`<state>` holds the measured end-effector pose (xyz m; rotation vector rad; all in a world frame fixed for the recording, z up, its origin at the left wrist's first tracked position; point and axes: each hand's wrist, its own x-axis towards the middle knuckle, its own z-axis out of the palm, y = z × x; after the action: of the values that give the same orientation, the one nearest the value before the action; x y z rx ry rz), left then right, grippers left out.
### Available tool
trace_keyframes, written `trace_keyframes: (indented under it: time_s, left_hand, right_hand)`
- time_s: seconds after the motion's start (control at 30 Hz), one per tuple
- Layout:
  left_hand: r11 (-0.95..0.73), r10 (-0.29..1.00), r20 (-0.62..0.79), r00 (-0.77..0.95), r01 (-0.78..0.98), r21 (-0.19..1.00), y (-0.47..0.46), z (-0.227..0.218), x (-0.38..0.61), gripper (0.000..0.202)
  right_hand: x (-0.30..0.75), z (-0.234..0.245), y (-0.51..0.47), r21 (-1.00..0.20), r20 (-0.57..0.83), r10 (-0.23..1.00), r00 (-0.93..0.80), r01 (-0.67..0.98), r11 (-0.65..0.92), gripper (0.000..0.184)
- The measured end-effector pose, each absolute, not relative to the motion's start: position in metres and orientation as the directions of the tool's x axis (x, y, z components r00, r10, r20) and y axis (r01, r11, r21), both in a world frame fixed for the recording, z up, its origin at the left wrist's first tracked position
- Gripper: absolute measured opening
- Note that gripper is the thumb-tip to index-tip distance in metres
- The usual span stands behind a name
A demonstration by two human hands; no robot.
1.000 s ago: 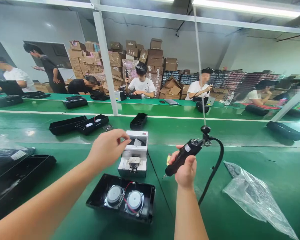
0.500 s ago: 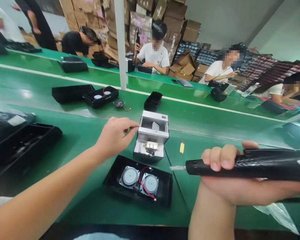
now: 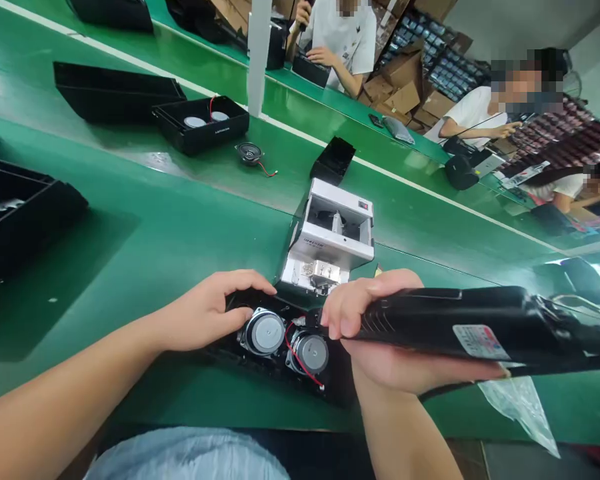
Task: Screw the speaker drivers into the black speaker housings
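My right hand (image 3: 375, 320) is wrapped around a black electric screwdriver (image 3: 445, 323). It lies nearly level, its front end over the far edge of a black speaker housing (image 3: 225, 353); the bit's tip is hard to make out. In the housing sit two round speakers (image 3: 266, 333) with a red wire (image 3: 300, 360) and a white plug. My left hand (image 3: 220, 310) rests at the housing's left far corner, fingers and thumb apart, thumb beside the left speaker. Just behind stands a silver-grey screw feeder (image 3: 330, 233), apart from both hands.
Across the green bench (image 3: 180, 220) lie a loose speaker (image 3: 250, 153), another housing with speakers (image 3: 205, 127) and a small black box (image 3: 333, 160). A large black case (image 3: 25, 213) is at left, a plastic bag (image 3: 523, 410) at right. Co-workers sit beyond a white post (image 3: 257, 60).
My left hand has come down from beside the screw feeder to the housing. My right hand has brought the screwdriver leftward over the housing. The view has tilted downward.
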<state>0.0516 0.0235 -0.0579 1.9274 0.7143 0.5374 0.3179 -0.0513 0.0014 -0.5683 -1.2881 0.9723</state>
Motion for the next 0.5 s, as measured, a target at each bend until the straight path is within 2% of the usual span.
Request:
trace_keyframes:
  time_s: [0.13, 0.27, 0.5]
  left_hand:
    - [-0.284, 0.7, 0.024, 0.714, 0.248, 0.926, 0.024, -0.059, 0.056, 0.039]
    - [-0.261, 0.702, 0.025, 0.712, 0.224, 0.939, 0.024, -0.058, 0.056, 0.041]
    - [-0.336, 0.67, 0.095, 0.737, 0.186, 0.923, 0.024, -0.057, 0.054, 0.038]
  right_hand:
    - [0.311, -0.001, -0.047, -0.827, 0.513, 0.858, 0.007, -0.262, 0.497, 0.079]
    - [0.3, -0.006, -0.044, -0.847, 0.487, 0.873, 0.032, -0.227, 0.481, 0.064]
    - [0.304, -0.005, -0.043, -0.853, 0.495, 0.869, 0.001, -0.193, 0.486, 0.077]
